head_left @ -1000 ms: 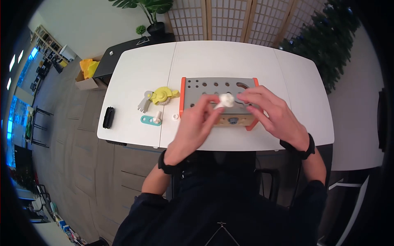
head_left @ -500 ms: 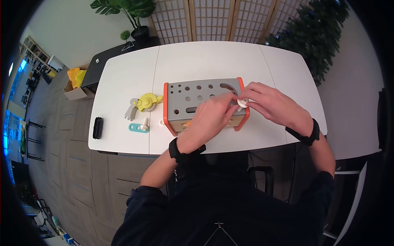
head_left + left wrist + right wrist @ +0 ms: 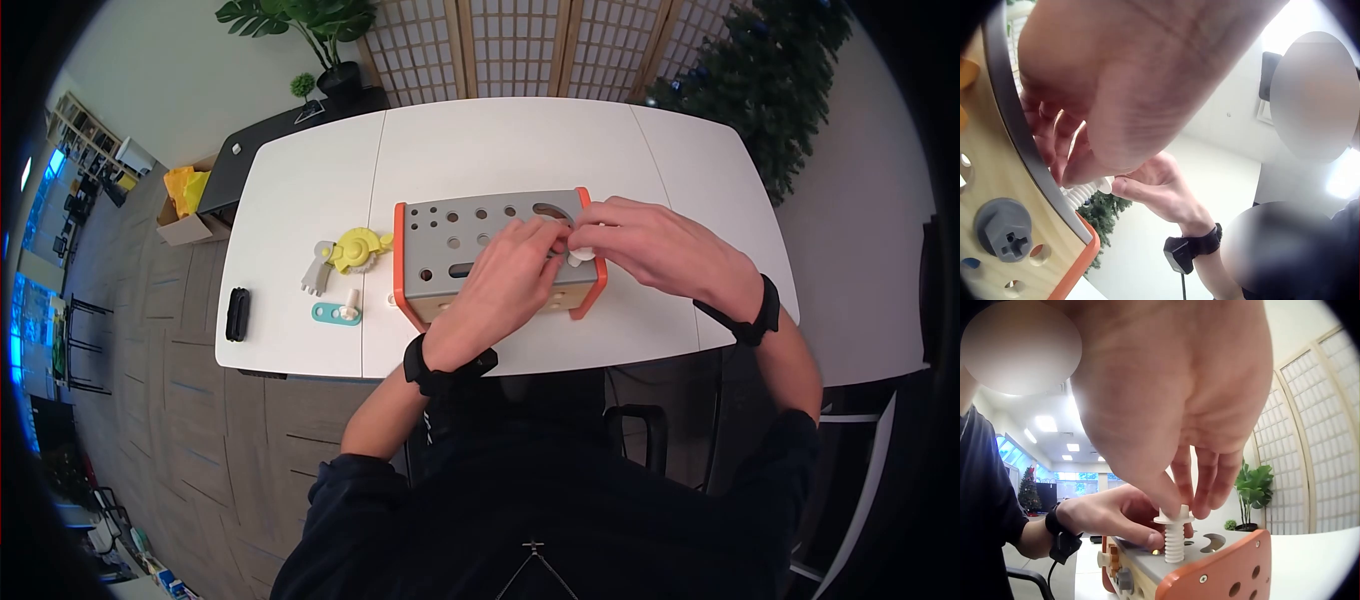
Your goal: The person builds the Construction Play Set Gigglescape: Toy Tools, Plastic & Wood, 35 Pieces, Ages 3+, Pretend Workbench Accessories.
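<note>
A white threaded screw [image 3: 1174, 544] stands upright at the grey perforated top [image 3: 430, 240] of a toy workbench, near its orange right end. My right hand [image 3: 665, 245] pinches the screw's head from above; its thumb and fingers meet there in the right wrist view. My left hand [image 3: 510, 270] is beside it, with thumb and fingertips around the threaded shaft, low over the top. In the left wrist view the threads [image 3: 1082, 195] show just below my left fingertips. Whether the screw's tip sits in a hole cannot be told.
Left of the workbench lie a yellow toy piece [image 3: 357, 248] with a grey claw-like part [image 3: 318, 270], a teal strip [image 3: 335, 313] with a white screw on it, and a black object [image 3: 237, 314]. A grey bolt [image 3: 1004, 230] sits in the wooden front.
The screw was raised and tilted in my hands; both hands have carried it right and down, and it now stands upright at the grey top. The view has shifted slightly.
</note>
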Motion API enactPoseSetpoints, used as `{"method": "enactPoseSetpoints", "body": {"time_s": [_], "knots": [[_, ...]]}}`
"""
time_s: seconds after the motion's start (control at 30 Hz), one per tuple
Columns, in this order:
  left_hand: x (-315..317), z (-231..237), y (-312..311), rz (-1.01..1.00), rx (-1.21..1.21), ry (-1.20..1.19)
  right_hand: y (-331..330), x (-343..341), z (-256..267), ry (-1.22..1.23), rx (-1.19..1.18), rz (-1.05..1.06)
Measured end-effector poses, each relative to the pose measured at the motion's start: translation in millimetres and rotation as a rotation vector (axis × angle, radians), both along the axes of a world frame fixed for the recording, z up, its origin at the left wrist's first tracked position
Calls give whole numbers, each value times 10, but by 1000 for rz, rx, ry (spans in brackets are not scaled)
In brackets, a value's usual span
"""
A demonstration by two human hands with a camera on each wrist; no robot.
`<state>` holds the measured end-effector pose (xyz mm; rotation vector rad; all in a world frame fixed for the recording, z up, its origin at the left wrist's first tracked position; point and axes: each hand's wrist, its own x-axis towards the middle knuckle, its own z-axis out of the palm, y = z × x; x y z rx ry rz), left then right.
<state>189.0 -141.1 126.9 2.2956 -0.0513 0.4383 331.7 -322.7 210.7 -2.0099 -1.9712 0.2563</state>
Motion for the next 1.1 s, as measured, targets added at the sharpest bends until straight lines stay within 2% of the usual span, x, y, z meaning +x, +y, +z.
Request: {"method": "enactPoseSetpoints", "body": {"time_s": [0.13, 0.23, 0.43, 0.53, 0.63, 0.73, 0.93, 1.03, 1.1], "knots": [[11, 10, 14, -6, -38, 46, 21, -16, -15, -64, 75, 64], [16, 22, -2, -17, -4, 32, 34, -6, 13, -30, -11, -16], [114, 22, -111, -19, -13, 17, 292, -151, 66, -361, -377, -278], [172, 5, -99, -23, -112, -1, 159, -46, -39, -309, -68, -170], [189, -7, -36, -101, -124, -10, 56, 4, -96, 31, 39, -72], [196, 68, 22, -201, -257, 141, 69, -22, -68, 42, -8, -68], [220, 24, -31, -120, -92, -18, 377, -248, 65, -321, -496, -397], [260, -11, 22, -136, -134, 15, 193, -95, -94, -254, -83, -220], [238, 58, 59, -165, -104, 67, 111, -62, -83, -58, 18, -98]]}}
